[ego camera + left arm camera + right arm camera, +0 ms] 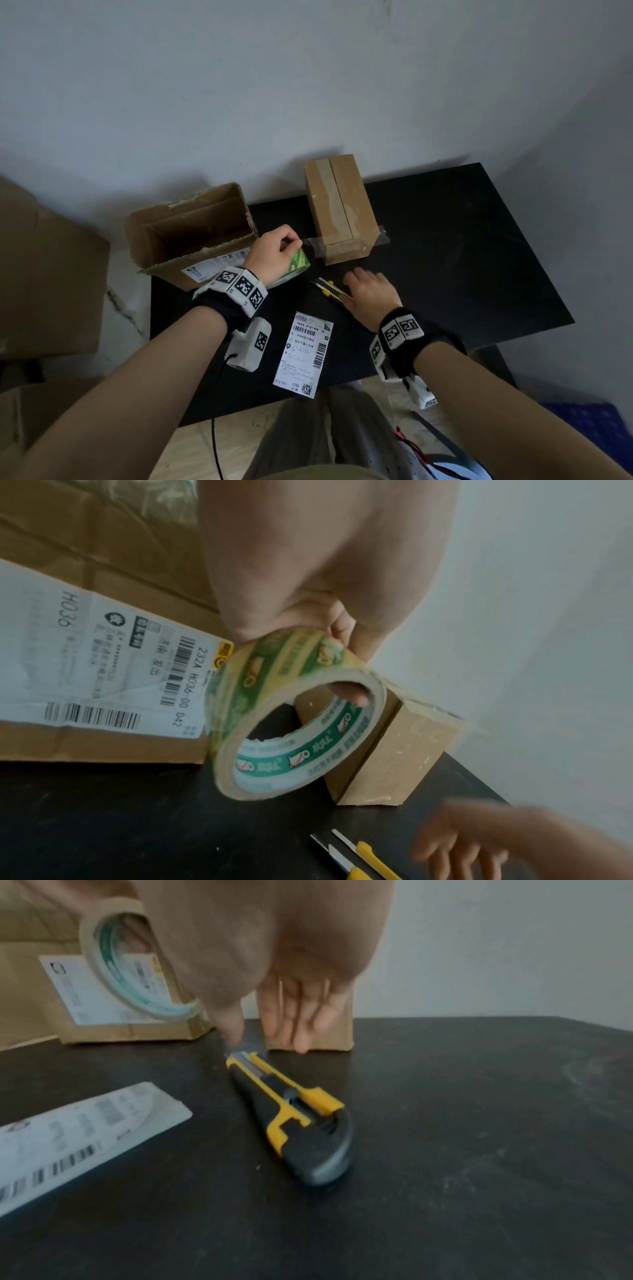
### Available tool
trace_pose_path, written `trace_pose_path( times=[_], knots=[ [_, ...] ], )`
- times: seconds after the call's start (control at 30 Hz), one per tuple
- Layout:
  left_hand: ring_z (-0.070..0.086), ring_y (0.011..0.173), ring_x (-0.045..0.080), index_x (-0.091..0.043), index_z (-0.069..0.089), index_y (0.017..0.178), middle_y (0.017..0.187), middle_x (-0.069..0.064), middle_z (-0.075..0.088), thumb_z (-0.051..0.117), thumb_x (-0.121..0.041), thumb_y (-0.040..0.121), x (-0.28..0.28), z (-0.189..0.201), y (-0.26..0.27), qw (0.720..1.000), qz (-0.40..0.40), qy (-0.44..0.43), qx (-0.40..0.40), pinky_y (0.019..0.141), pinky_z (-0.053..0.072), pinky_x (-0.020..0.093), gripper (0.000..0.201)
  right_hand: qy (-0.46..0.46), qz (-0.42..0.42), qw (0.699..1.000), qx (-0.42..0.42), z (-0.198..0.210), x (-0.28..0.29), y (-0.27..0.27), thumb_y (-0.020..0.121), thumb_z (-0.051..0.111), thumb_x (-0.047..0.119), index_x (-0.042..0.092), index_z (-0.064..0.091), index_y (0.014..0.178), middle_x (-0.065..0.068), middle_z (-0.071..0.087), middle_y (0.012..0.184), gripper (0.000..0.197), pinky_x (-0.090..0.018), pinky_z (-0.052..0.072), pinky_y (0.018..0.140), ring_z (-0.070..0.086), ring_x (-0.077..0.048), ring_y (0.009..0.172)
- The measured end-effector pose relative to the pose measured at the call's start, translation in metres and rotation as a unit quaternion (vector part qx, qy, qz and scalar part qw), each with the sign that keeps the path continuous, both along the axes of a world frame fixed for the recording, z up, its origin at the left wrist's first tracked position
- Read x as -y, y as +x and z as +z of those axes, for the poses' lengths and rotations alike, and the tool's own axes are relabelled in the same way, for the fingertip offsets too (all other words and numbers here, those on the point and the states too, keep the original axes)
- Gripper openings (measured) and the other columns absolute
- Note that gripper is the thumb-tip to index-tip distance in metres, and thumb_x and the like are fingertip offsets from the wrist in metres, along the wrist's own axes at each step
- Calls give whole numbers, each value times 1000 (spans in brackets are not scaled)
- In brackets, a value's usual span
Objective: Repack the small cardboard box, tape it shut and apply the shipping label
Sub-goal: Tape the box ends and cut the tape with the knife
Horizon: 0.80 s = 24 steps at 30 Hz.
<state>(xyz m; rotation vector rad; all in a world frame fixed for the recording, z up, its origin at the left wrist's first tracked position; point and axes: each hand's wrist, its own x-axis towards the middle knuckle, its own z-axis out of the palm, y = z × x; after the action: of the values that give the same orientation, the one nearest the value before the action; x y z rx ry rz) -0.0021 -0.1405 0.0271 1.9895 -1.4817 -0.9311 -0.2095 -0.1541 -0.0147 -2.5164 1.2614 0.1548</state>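
Observation:
The small cardboard box [339, 209] lies closed on the black table [462, 257], a strip of clear tape [310, 242] running from its near end to the tape roll [294, 269]. My left hand [274, 255] grips the green-printed roll [294, 712], a finger through its core. My right hand [371, 294] hovers with straight fingers over the yellow-and-black utility knife [330, 289], which lies flat on the table [291, 1118]; the thumb reaches down near its blade end. The white shipping label [305, 353] lies loose near the front edge.
A larger open cardboard box [191, 233] bearing an old label [103, 669] stands at the table's left. More cardboard [44, 274] leans on the floor at far left. A grey wall stands right behind the table.

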Motion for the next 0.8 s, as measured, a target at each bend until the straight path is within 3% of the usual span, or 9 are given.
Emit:
trace_pose_path(
  times=[0.07, 0.13, 0.3, 0.43, 0.57, 0.67, 0.8],
  knots=[
    [60, 97, 21, -20, 55, 95, 100, 7, 62, 51, -23, 94, 0, -1, 2, 1000, -2, 1, -1, 83, 52, 41, 5, 52, -23, 996, -71, -11, -5, 2, 91, 54, 40, 13, 47, 127, -5, 49, 125, 46, -34, 39, 97, 50, -22, 116],
    [60, 97, 20, -19, 56, 97, 100, 6, 62, 51, -23, 94, -1, 0, 3, 1000, -8, 0, -3, 84, 52, 40, 7, 68, -40, 993, -91, -17, -7, 7, 89, 57, 39, 12, 43, 131, -7, 45, 130, 51, -35, 38, 100, 47, -22, 119],
    [59, 97, 18, -16, 57, 99, 102, 5, 62, 51, -22, 94, -4, 0, 4, 1000, -13, 3, -13, 83, 51, 36, 10, 95, -65, 988, -104, -16, -5, 16, 87, 63, 31, 7, 44, 128, -10, 45, 128, 51, -36, 41, 96, 51, -26, 115],
    [60, 97, 19, -18, 57, 96, 100, 5, 62, 52, -22, 94, -7, 0, 5, 1000, -14, 7, -17, 83, 52, 37, 7, 141, -91, 982, -84, -1, -10, 10, 94, 53, 32, 10, 42, 123, -10, 56, 118, 38, -36, 47, 81, 57, -27, 104],
    [59, 97, 19, -17, 57, 98, 100, 5, 62, 51, -23, 94, -9, 0, 3, 1000, -14, 21, -11, 81, 49, 34, 9, 131, -117, 984, 16, 22, -25, -5, 98, 41, 38, 16, 36, 119, -3, 60, 92, 32, -32, 43, 65, 54, -18, 74],
    [60, 97, 20, -14, 58, 99, 100, 6, 62, 51, -22, 94, -11, 1, 1, 1000, -13, 27, -9, 83, 50, 36, 12, 82, -98, 988, 91, 40, -33, -8, 99, 38, 37, 15, 38, 122, -3, 62, 92, 32, -34, 47, 65, 58, -20, 71],
    [61, 94, 20, -13, 59, 99, 99, 7, 63, 51, -21, 94, -12, 4, -3, 1000, -13, 21, -7, 83, 51, 38, 13, 15, -71, 995, 69, 52, -32, 6, 99, 38, 37, 14, 42, 123, -4, 67, 88, 34, -34, 41, 60, 63, -27, 75]
  ],
)
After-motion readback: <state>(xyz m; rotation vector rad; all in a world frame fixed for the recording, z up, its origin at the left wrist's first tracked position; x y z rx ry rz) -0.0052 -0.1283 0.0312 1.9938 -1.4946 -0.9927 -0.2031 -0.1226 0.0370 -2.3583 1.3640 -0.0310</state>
